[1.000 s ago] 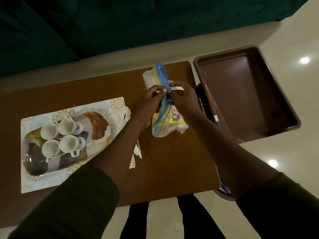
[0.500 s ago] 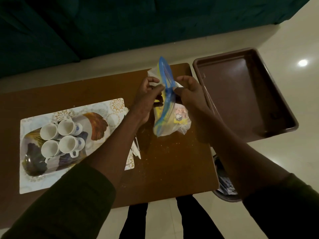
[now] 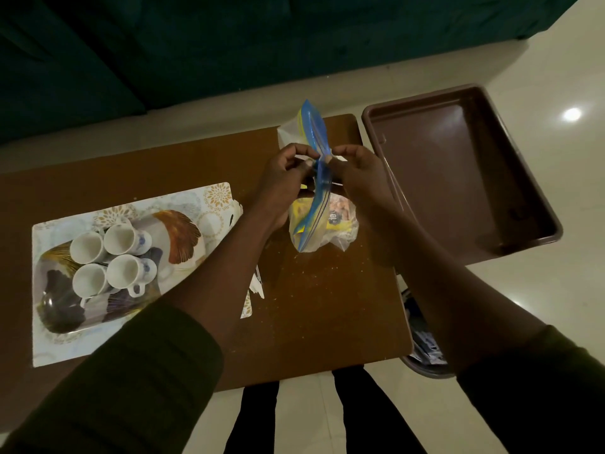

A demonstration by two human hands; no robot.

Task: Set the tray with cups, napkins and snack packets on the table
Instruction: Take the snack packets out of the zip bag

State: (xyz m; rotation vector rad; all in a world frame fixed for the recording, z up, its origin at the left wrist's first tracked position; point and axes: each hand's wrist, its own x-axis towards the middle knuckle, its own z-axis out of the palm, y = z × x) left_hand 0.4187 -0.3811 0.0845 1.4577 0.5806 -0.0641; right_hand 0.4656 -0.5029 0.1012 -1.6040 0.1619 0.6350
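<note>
A clear zip bag (image 3: 322, 221) with a blue seal strip stands on the brown table (image 3: 327, 309), holding snack packets. My left hand (image 3: 283, 185) and my right hand (image 3: 357, 173) both pinch the blue strip at its middle, fingertips almost meeting. On the left a patterned tray (image 3: 183, 231) carries several white cups (image 3: 109, 263), resting on a floral placemat (image 3: 216, 194). White napkins (image 3: 257, 285) peek out under my left forearm.
An empty brown plastic bin (image 3: 465, 172) sits off the table's right edge. A dark basket (image 3: 422, 348) with papers lies under the right corner. A dark green sofa (image 3: 229, 37) runs behind the table. Crumbs dot the tabletop.
Half a second ago my hands held the bag's mouth apart; now they have come together and pinch the blue strip closed at its middle.
</note>
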